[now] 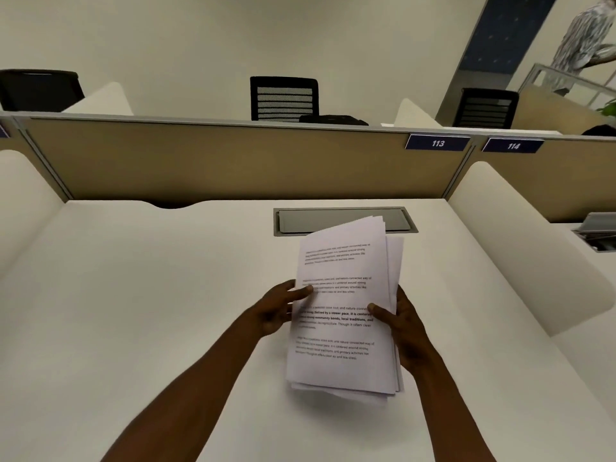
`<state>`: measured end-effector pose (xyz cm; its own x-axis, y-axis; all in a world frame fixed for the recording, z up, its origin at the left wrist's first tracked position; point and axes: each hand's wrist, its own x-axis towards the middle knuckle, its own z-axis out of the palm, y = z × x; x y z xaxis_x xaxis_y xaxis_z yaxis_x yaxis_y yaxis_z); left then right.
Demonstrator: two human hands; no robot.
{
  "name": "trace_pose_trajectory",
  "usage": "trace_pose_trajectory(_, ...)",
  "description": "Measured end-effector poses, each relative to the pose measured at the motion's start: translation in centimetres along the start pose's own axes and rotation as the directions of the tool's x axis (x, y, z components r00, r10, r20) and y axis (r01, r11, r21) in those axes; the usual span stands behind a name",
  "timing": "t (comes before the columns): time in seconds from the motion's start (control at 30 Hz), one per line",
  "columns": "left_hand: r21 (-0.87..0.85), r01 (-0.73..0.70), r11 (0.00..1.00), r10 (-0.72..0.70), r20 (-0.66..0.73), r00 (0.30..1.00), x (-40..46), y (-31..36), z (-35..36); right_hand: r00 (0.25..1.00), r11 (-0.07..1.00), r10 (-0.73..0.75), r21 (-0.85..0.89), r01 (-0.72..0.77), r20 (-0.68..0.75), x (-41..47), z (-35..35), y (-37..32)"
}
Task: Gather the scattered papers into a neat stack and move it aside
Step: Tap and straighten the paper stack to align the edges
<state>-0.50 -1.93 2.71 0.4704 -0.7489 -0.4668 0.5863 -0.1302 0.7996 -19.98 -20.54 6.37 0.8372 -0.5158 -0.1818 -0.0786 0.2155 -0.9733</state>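
White desk (133, 295) — both hands gripping papers (343, 328)

White sheets of paper (343, 371) carry black printed text; the desk top (133, 295) is plain white, the fabric partition panel (216, 158) tan.

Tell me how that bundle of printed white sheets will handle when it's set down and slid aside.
The bundle of printed white sheets is probably floppy: both hands, left hand and right hand, support it. Its edges are already fanned unevenly, so sheets may slip apart. It would likely slide easily on the smooth white desk.
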Motion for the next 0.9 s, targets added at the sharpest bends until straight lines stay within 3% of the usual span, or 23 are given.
trace_pose_trajectory(0.13, -0.149, -0.062, 0.987, 0.056, -0.042, 0.998, -2.0, 0.1, -1.7, 1.0, 0.989, 0.007, -0.151, -0.006, 0.004, 1.3, 2.3, 0.3)
trace_pose_trajectory(0.33, -0.017, -0.183, 0.983, 0.177, -0.192, 0.965, -5.2, 0.9, -3.6, 0.999, 0.938, -0.002, -0.346, 0.015, 0.036, 2.5, 6.8, 0.9)
trace_pose_trajectory(0.43, 0.075, -0.301, 0.951, 0.31, -0.268, 0.912, -7.4, 2.8, -4.6, 0.997, 0.951, -0.07, -0.3, 0.072, 0.016, 2.8, 8.8, 0.4)
trace_pose_trajectory(0.63, 0.21, -0.488, 0.847, 0.53, -0.28, 0.8, -11.7, 5.9, -6.2, 0.984, 0.979, -0.177, -0.096, 0.178, 0.012, 2.8, 12.4, -0.3)
trace_pose_trajectory(0.8, 0.277, -0.47, 0.838, 0.541, -0.306, 0.784, -13.2, 4.2, -7.7, 0.988, 0.988, -0.152, -0.025, 0.152, -0.006, 2.2, 14.9, 2.0)
trace_pose_trajectory(0.9, 0.285, -0.453, 0.845, 0.53, -0.331, 0.781, -13.1, 3.0, -8.1, 0.988, 0.987, -0.15, -0.071, 0.147, -0.04, 2.0, 15.8, 3.0)
